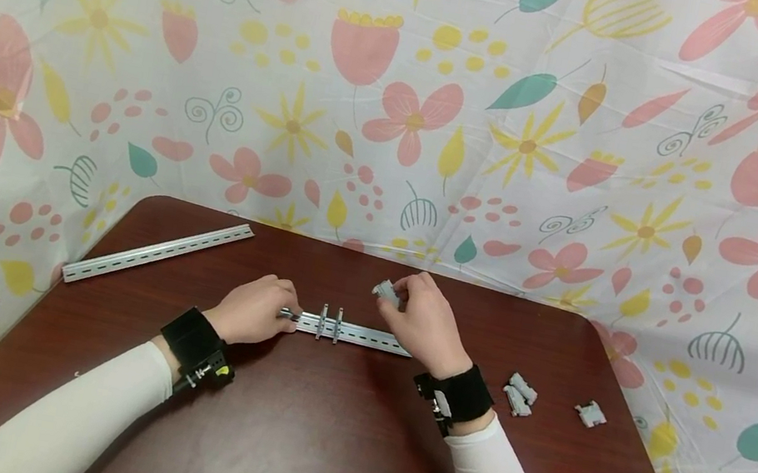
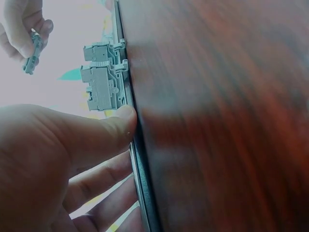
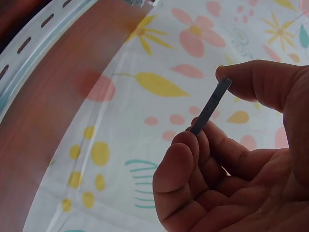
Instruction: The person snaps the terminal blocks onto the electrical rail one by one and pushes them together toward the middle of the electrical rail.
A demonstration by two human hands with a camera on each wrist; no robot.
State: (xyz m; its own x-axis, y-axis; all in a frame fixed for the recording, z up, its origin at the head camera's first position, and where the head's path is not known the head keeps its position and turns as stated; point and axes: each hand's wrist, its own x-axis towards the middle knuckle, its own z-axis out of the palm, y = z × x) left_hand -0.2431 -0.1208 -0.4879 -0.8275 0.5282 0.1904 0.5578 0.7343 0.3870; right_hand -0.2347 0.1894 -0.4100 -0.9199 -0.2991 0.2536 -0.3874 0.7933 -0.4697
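My left hand (image 1: 257, 310) grips a slotted metal DIN rail (image 1: 372, 338) near its left end, the thumb on its near side and the fingers behind it in the left wrist view. Just past the thumb, two grey terminal blocks (image 2: 102, 88) stand upright across the rail, side by side with a small gap. Above the rail's right part, my right hand (image 1: 429, 326) pinches another grey terminal block (image 1: 386, 292) between thumb and fingers. From the right wrist, that block (image 3: 211, 107) appears edge-on as a thin strip, apart from the rail.
A second slotted rail (image 1: 159, 253) lies slantwise at the table's back left. To the right, a small cluster of loose terminal blocks (image 1: 519, 395) and a single loose block (image 1: 591, 414) lie on the brown table (image 1: 312, 445). A flower-patterned curtain (image 1: 405, 89) hangs behind the table.
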